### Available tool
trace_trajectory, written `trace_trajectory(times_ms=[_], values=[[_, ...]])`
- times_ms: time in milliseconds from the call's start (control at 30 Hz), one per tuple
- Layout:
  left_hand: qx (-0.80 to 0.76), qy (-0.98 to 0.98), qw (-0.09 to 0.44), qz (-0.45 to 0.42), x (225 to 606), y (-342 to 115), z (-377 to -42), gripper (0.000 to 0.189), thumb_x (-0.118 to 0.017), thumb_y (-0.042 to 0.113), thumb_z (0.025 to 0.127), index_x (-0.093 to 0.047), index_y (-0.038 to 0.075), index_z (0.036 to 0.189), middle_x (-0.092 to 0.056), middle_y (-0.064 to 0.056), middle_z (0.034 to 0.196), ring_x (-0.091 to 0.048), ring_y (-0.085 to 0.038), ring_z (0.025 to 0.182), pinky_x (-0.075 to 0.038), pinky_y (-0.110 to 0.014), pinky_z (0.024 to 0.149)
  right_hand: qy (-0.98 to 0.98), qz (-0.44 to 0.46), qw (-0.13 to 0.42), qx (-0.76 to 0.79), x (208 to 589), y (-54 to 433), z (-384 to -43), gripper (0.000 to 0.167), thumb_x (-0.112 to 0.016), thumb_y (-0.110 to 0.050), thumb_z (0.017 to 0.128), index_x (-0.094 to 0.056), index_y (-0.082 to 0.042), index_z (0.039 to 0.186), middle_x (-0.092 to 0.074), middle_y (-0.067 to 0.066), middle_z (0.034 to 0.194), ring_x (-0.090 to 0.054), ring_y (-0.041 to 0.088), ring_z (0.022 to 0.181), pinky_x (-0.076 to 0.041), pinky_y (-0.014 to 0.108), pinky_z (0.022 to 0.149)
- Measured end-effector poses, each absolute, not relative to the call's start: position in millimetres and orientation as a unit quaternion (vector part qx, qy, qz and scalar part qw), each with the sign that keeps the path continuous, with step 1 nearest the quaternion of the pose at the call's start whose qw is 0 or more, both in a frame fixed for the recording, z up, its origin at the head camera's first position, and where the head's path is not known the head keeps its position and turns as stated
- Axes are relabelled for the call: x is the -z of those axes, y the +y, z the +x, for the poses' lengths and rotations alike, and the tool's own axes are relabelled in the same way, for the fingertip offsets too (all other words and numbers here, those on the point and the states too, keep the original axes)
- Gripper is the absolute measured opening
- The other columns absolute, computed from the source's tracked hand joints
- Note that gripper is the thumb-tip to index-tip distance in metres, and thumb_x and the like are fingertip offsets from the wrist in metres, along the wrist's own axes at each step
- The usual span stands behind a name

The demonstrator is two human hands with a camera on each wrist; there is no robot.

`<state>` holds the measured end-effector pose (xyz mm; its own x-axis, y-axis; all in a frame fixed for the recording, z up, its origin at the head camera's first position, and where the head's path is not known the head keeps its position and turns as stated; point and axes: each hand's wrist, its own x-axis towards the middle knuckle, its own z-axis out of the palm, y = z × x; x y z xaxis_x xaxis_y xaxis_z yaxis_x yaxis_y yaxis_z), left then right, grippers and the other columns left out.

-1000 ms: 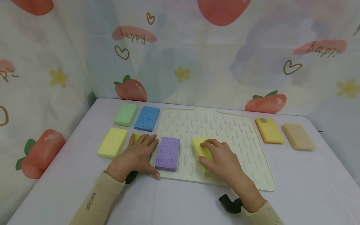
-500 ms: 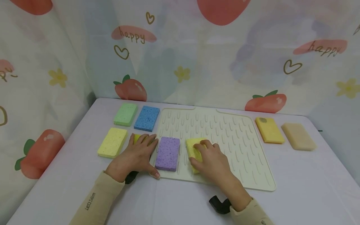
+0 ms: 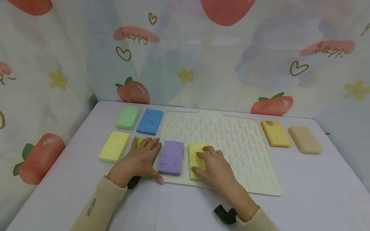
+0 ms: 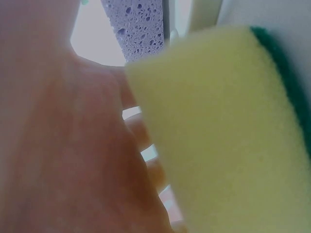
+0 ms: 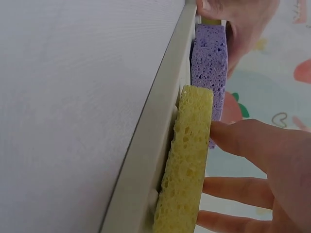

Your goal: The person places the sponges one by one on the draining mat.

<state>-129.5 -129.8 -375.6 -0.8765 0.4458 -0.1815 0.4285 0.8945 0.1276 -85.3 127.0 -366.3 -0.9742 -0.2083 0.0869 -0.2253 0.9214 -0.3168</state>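
Note:
My left hand (image 3: 138, 163) lies with spread fingers over a yellow sponge (image 3: 139, 142) at the left edge of a cream ridged mat (image 3: 231, 138). In the left wrist view this sponge (image 4: 218, 131) shows a green scouring layer (image 4: 291, 90); much of it is hidden from above. A purple sponge (image 3: 171, 158) lies on the mat beside my left thumb. To its right, my right hand (image 3: 216, 171) rests its fingertips on a light yellow sponge (image 3: 193, 157). In the right wrist view the extended fingers meet the upper face of that sponge (image 5: 187, 155), which lies on the mat.
Green (image 3: 128, 117), blue (image 3: 150, 122) and pale yellow (image 3: 114, 146) sponges lie left of the mat. On the right are a yellow sponge (image 3: 276, 133) with a dark spot and a beige one (image 3: 305, 139). A patterned curtain (image 3: 185, 48) stands behind the table.
The right hand and the light yellow sponge have moved left toward the purple sponge. The light yellow sponge has turned straighter, and the fingers now lie looser on it. The left hand stays put.

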Motion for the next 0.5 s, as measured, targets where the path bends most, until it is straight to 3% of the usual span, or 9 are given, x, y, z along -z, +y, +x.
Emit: trace_trajectory(times_ms=[500], values=[[-0.043,0.968,0.109,0.224,375.9,-129.3,-129.6,0.131,-0.080,0.077,0.053,-0.034,0.009,0.155,-0.027,-0.012,0.163,-0.023,-0.037,0.149,-0.010,-0.072,0.116,-0.982,0.106,0.035,-0.152,365.6,128.3,-86.4,0.050,-0.077,-0.039,0.084,-0.069,-0.009,0.123,-0.058,0.017,0.133,-0.059,0.040,0.110,-0.057,0.050,0.076]])
